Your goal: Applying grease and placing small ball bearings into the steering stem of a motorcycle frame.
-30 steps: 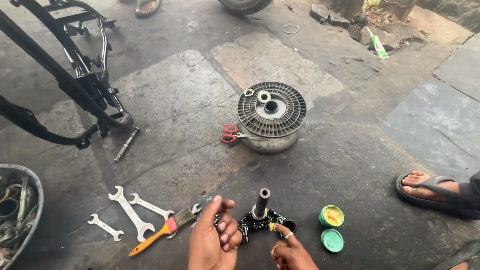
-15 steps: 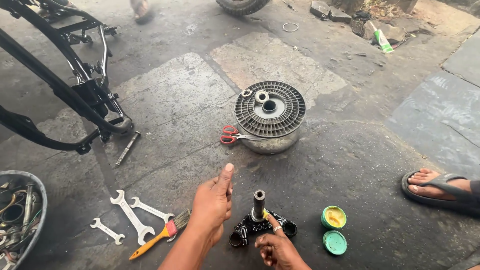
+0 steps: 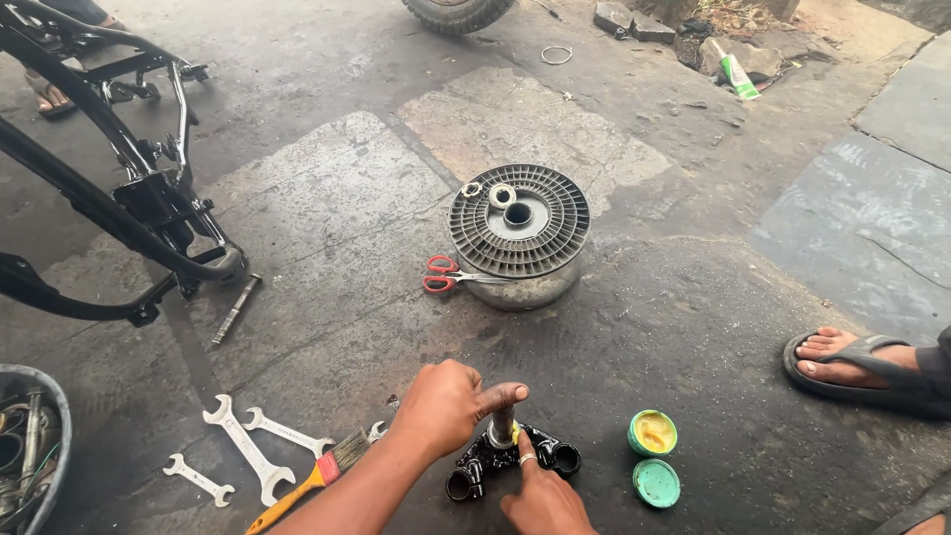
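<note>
A black metal bracket (image 3: 555, 458) with an upright steel stem (image 3: 501, 428) lies on the concrete floor in front of me. My left hand (image 3: 446, 406) is curled over the top of the stem, with its index finger stretched across it. Lower down, my right hand (image 3: 540, 500) presses on the bracket's base and steadies it; a ring shows on one finger. A small green tub of yellow grease (image 3: 653, 433) stands open just right of the bracket, and its green lid (image 3: 657, 482) lies beside it.
Three spanners (image 3: 248, 451) and a brush with an orange handle (image 3: 307, 481) lie left of my hands. A round finned drum (image 3: 519, 236) with red scissors (image 3: 446, 276) sits ahead. A black bike frame (image 3: 119, 208) stands at left, and a sandalled foot (image 3: 852, 359) rests at right.
My left hand came down from a raised, open pose and closed over the top of the stem. My right hand stays on the bracket's base.
</note>
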